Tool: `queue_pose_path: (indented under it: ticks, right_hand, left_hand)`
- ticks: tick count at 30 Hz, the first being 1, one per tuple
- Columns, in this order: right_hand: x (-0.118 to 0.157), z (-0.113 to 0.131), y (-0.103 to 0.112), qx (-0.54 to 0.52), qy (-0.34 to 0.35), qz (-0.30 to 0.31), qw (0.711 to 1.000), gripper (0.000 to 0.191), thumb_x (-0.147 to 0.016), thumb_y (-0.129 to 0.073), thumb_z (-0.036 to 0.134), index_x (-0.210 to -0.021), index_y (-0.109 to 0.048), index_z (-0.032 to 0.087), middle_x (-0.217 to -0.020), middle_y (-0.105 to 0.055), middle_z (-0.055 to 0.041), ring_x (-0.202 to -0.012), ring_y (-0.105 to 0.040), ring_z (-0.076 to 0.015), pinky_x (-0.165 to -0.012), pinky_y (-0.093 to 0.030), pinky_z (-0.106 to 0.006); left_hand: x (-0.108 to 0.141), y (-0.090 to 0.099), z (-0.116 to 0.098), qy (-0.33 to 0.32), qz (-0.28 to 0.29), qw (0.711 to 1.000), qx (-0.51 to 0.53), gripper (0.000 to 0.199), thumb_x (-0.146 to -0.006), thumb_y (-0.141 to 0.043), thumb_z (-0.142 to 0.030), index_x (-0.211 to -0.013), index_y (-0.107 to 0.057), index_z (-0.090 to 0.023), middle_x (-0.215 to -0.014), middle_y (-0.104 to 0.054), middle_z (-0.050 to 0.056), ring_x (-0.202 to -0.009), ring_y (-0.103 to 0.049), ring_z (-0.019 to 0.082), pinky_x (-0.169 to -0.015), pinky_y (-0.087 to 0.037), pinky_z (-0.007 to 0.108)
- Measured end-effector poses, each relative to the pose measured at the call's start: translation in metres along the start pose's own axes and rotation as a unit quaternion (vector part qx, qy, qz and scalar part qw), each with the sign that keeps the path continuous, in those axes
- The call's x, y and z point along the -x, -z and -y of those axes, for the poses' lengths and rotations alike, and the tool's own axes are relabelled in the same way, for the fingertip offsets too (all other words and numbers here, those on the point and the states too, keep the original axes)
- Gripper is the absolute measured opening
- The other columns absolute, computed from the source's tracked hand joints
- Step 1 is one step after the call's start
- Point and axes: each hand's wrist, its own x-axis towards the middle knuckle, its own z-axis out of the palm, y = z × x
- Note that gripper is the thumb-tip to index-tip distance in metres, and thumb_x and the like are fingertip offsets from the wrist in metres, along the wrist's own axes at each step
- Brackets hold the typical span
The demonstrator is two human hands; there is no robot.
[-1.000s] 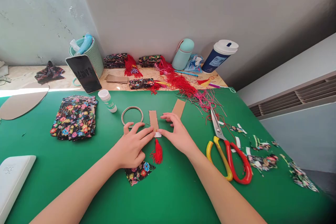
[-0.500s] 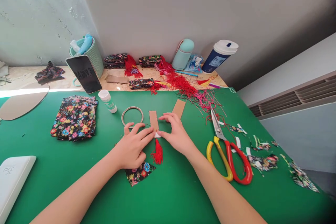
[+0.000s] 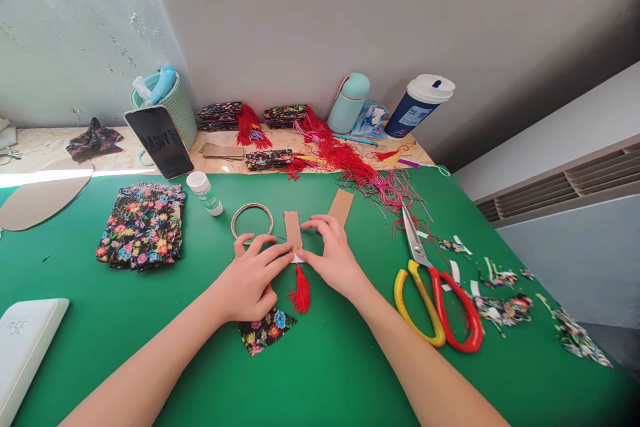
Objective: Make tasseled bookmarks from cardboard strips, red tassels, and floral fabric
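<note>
I see L hand, fingers spread, & R hand, thumb apart from fingers, prob. pressing white tab at card strip's 6 o'clock; next needs even pressure.

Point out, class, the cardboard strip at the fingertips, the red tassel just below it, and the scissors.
Cardboard strip (image 3: 293, 229), head view: its bare upper part.
Red tassel (image 3: 301, 292), head view: middle of the strands.
Scissors (image 3: 437, 287), head view: red handle, near the blades.

Grey wall behind a green tabletop
</note>
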Motion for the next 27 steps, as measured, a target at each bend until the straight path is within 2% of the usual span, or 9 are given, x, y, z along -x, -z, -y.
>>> queue_pose_path:
  ticks: [11,17,24,27]
  right_hand:
    - [0.0002,-0.0018,-0.0009,0.013,0.016,-0.01,1.0,0.034,-0.066,-0.067,0.024,-0.098,-0.056,0.025,-0.118,-0.046,-0.0073,-0.119,-0.044,-0.0278,-0.103,-0.034,-0.05]
    - [0.0003,0.0002,0.0001,0.006,-0.005,0.005,1.0,0.04,-0.062,-0.069,0.024,-0.1,-0.055,0.024,-0.121,-0.045,-0.0078,-0.12,-0.042,-0.0281,-0.104,-0.033,-0.048]
    - [-0.0003,0.0047,-0.0055,0.045,-0.01,-0.031,0.998,0.035,-0.063,-0.066,0.023,-0.097,-0.056,0.023,-0.117,-0.046,-0.0088,-0.116,-0.044,-0.0304,-0.101,-0.035,-0.05]
    - [0.0,0.006,-0.006,0.051,-0.017,-0.023,0.998,0.038,-0.062,-0.067,0.022,-0.097,-0.056,0.023,-0.118,-0.046,-0.0092,-0.116,-0.044,-0.0305,-0.101,-0.035,-0.049]
  left_hand:
    - [0.0005,0.0002,0.0,-0.006,0.008,1.0,-0.009,0.067,-0.067,-0.046,-0.017,-0.134,-0.044,-0.019,-0.14,-0.046,0.01,-0.122,-0.036,0.036,-0.096,-0.021,0.058]
    - [0.0007,-0.0003,-0.0018,0.002,-0.005,1.0,-0.023,0.06,-0.07,-0.044,-0.016,-0.13,-0.048,-0.019,-0.14,-0.047,0.007,-0.124,-0.035,0.034,-0.098,-0.018,0.057]
    - [0.0011,0.0005,-0.0022,0.002,-0.007,1.0,-0.03,0.058,-0.071,-0.045,-0.016,-0.129,-0.049,-0.019,-0.14,-0.048,0.008,-0.125,-0.034,0.035,-0.099,-0.016,0.056]
    - [0.001,0.001,-0.0022,0.001,-0.008,1.0,-0.027,0.058,-0.071,-0.044,-0.016,-0.129,-0.049,-0.019,-0.14,-0.047,0.007,-0.125,-0.034,0.035,-0.099,-0.015,0.056]
